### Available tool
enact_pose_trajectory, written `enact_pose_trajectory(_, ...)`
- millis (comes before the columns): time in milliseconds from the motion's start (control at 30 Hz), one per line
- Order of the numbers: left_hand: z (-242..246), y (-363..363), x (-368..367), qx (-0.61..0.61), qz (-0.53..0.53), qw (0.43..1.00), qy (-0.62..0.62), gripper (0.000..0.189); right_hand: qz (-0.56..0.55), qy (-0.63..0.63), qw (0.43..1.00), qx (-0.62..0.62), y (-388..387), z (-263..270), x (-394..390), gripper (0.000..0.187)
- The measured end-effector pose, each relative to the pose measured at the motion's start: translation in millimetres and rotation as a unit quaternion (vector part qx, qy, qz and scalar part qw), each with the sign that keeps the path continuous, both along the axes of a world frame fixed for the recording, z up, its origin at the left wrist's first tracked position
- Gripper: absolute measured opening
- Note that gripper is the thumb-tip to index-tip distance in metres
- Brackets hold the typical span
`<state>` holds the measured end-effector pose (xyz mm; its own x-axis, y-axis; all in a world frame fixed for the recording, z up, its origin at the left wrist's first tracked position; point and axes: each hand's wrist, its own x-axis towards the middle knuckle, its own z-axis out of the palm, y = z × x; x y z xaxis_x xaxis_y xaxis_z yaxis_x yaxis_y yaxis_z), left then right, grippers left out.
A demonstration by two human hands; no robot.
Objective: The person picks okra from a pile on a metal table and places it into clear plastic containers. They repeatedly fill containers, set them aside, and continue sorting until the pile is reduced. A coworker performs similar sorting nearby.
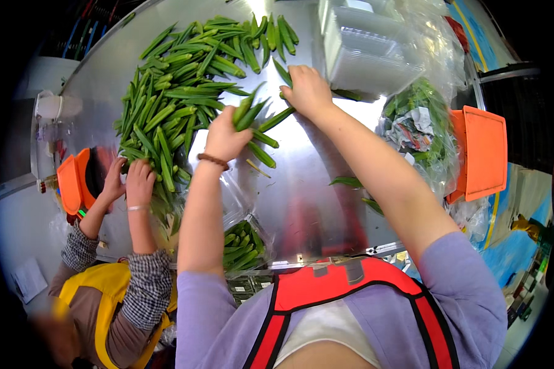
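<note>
My left hand [227,134], with a brown beaded bracelet at its wrist, holds several okra pods [248,113] at the right edge of a big okra pile [180,87]. More pods lie under and beside its fingers, on the metal table [300,184]. Farther up and to the right, my right hand [308,90] has its thumb and fingers around an okra pod [282,73]; its grip is partly hidden. A clear plastic tray filled with okra [243,246] lies at the near table edge. Loose pods [347,181] rest below my right forearm.
Stacked clear plastic trays [369,50] stand at the back right. Beside them are a plastic bag of greens with crumpled paper [420,133] and an orange crate [484,152]. On the left, a co-worker's hands [140,182] touch the pile near an orange container [71,182].
</note>
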<state>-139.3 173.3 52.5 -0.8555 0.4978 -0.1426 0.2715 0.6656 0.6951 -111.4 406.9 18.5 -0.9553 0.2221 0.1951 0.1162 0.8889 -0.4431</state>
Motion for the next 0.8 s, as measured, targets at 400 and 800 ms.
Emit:
enact_pose_trajectory(400, -2, 14, -17, -0.055, -0.030, 0.998, 0.010, 0.043, 0.013, -0.116, 0.991, -0.069, 18, 19, -34, 0.036)
enact_pose_trajectory(800, 83, -116, 93, 0.114, 0.115, 0.987, 0.001, 0.027, 0.167, -0.083, 0.982, 0.017, -118, 16, 84, 0.053)
